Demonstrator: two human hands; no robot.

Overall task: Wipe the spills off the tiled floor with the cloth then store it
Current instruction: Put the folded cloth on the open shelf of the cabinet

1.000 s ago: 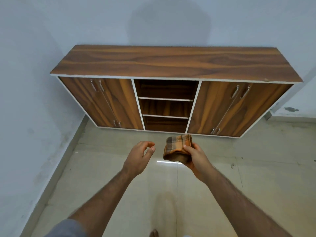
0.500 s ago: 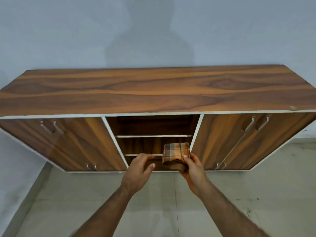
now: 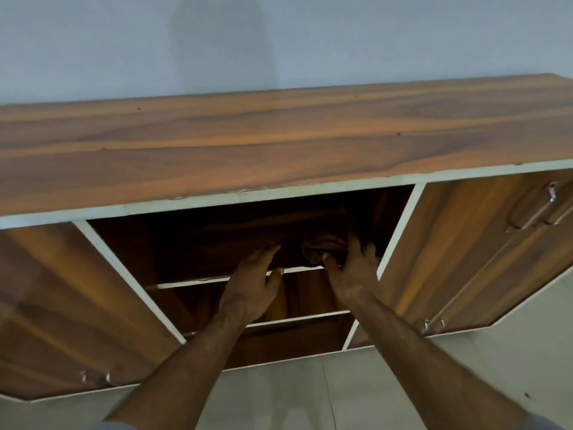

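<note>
The folded cloth [image 3: 324, 245] is held in the top compartment of the open middle section of a wooden cabinet [image 3: 279, 141], at the right end of the upper shelf [image 3: 198, 279], and is gripped by the right hand [image 3: 352, 268] with the thumb and fingers curled round it. The left hand [image 3: 251, 287] is laid just beside it with fingers straight and relaxed, holding nothing, its fingertips reaching over the shelf's front edge. Closed doors with metal handles [image 3: 533, 209] are seen on either side, and the tiled floor [image 3: 465, 361] below.

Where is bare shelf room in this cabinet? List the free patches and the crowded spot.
Free: the top shelf from the left hand to the left divider, and the wooden cabinet top. Crowded: the top shelf's right end, where the right hand grips the folded cloth beside the right divider.
</note>
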